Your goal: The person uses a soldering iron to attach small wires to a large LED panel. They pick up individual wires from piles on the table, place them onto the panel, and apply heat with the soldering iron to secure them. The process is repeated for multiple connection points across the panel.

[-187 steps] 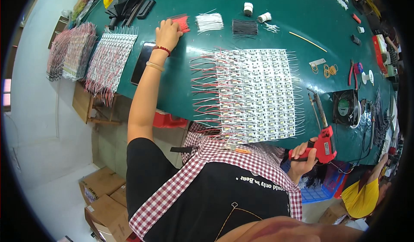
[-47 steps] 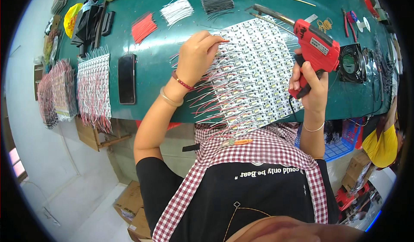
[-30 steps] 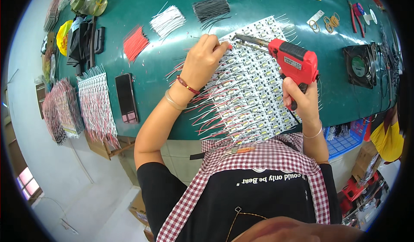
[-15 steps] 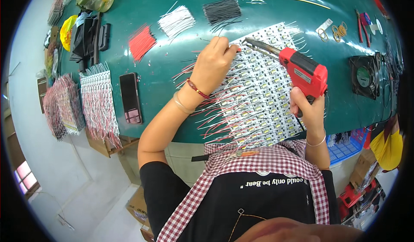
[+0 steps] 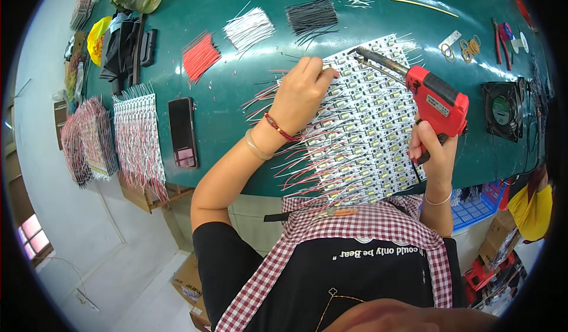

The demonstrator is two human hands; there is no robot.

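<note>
A sheet of white LED circuit boards [image 5: 373,137] lies on the green table, with red, white and dark wires fringing its left side. My left hand [image 5: 300,98] is over its upper left part, thumb and fingers pinched together on what looks like a thin dark wire poking out to the left. A red spot shows at the thumb tip; I cannot tell whether it is a nail or a wire. In my right hand [image 5: 435,149] is a red and black soldering gun [image 5: 439,102], gripped by the handle. Its tip points left over the sheet's top rows, apart from my left fingers.
Bundles of red wires [image 5: 201,58], white wires [image 5: 249,29] and black wires [image 5: 311,17] lie beyond the sheet. A phone [image 5: 182,132] and wired board sheets [image 5: 137,137] are on the left. At right are a black fan [image 5: 503,111], rubber bands [image 5: 470,49] and pliers [image 5: 502,45].
The soldering gun has moved a little right, its tip now farther from my left fingers. My left hand stays about where it was over the sheet. The whole view has shifted slightly.
</note>
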